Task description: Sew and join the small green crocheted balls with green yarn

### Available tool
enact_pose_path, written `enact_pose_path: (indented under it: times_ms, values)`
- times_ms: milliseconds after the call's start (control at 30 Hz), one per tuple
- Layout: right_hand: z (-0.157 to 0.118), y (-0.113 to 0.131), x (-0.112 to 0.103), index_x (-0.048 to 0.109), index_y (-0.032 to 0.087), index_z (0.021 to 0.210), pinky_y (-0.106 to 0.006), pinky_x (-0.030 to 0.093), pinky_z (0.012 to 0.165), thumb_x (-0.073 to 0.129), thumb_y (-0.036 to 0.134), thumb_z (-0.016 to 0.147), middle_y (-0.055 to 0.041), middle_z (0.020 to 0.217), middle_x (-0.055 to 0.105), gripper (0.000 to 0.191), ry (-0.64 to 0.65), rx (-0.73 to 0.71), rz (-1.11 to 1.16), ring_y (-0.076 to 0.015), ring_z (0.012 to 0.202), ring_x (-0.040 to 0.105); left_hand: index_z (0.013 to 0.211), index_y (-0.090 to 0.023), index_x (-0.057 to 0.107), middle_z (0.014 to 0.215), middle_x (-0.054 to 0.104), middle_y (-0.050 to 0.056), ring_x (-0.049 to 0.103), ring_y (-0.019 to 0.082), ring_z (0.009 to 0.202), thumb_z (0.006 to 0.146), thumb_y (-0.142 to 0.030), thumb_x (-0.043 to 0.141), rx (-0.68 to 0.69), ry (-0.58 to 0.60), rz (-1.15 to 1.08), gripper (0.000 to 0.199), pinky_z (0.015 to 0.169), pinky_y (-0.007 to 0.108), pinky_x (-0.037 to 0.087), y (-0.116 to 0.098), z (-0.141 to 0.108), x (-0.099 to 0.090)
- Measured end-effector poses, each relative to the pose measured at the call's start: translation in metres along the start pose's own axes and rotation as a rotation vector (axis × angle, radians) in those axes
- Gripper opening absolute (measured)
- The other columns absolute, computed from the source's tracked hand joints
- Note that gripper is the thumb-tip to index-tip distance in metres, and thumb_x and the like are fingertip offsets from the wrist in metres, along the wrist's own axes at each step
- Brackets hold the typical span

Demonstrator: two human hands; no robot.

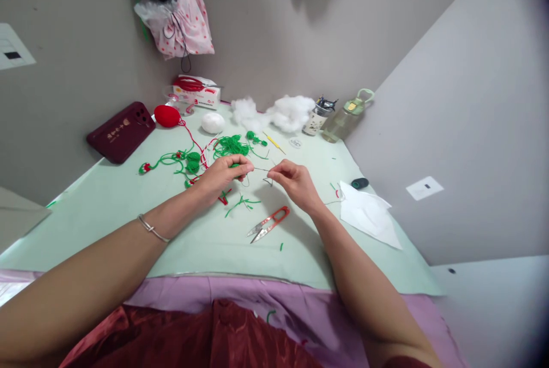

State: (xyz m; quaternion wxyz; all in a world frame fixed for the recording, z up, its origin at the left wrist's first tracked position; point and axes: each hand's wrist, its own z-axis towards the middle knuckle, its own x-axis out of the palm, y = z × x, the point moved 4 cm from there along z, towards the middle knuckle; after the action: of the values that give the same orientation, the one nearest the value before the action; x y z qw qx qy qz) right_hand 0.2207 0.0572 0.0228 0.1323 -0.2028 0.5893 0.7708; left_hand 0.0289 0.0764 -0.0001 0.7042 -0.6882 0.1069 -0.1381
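Observation:
Over the middle of the table, my left hand (231,174) is closed around a small green crocheted piece (235,166), mostly hidden by the fingers. A thin dark thread (261,170) runs taut from it to my right hand (295,182), which pinches the thread's other end; whether a needle is in that pinch I cannot tell. Below the hands lie orange-handled thread snips (270,224), blades pointing left, and green yarn scraps (242,202). Left of my left hand are small green crocheted pieces (193,162), and beyond it a tangle of green yarn (231,145).
At the back stand a red yarn ball (167,116), a white yarn ball (213,123), white stuffing (291,114), a pen cup (316,121) and a bottle (343,121). A yellow crochet hook (274,143) lies near. Left is a maroon phone (122,132); right, white paper (369,216).

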Motion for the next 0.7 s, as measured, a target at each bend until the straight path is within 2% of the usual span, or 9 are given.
enact_pose_path:
  times_ms: [133, 367, 533, 700]
  values:
    - [0.001, 0.000, -0.015, 0.067, 0.018, 0.070, -0.029, 0.036, 0.061, 0.073, 0.039, 0.079, 0.0009, 0.069, 0.056, 0.023, -0.072, -0.006, -0.005, -0.0121, 0.062, 0.044, 0.074, -0.020, 0.065, 0.067, 0.055, -0.002, 0.048, 0.014, 0.067, 0.074, -0.039, 0.073, -0.002, -0.053, 0.005, 0.020, 0.069, 0.029, 0.037, -0.003, 0.003, -0.009]
    - [0.001, 0.000, -0.019, 0.067, 0.018, 0.069, -0.029, 0.035, 0.059, 0.073, 0.041, 0.079, 0.0012, 0.069, 0.055, 0.026, -0.107, -0.004, 0.005, -0.0115, 0.061, 0.040, 0.074, -0.018, 0.065, 0.068, 0.054, -0.002, 0.048, 0.013, 0.066, 0.072, -0.040, 0.076, -0.002, -0.092, -0.023, 0.025, 0.069, 0.029, 0.036, -0.004, 0.005, -0.013]
    - [0.000, 0.001, -0.016, 0.069, 0.018, 0.074, -0.029, 0.036, 0.060, 0.075, 0.043, 0.078, 0.0012, 0.065, 0.053, 0.026, -0.038, 0.053, 0.127, -0.0128, 0.064, 0.043, 0.082, -0.019, 0.067, 0.071, 0.054, -0.001, 0.049, 0.013, 0.064, 0.073, -0.046, 0.076, 0.015, -0.153, -0.061, 0.030, 0.066, 0.028, 0.039, -0.006, 0.004, -0.012]
    - [-0.004, 0.008, -0.009, 0.073, 0.019, 0.081, -0.029, 0.041, 0.065, 0.074, 0.043, 0.081, -0.0004, 0.072, 0.059, 0.024, 0.029, 0.053, 0.217, -0.0131, 0.067, 0.047, 0.086, -0.020, 0.069, 0.068, 0.053, -0.003, 0.047, 0.012, 0.062, 0.077, -0.044, 0.074, 0.091, -0.174, -0.020, 0.027, 0.066, 0.028, 0.040, -0.010, 0.000, -0.009]
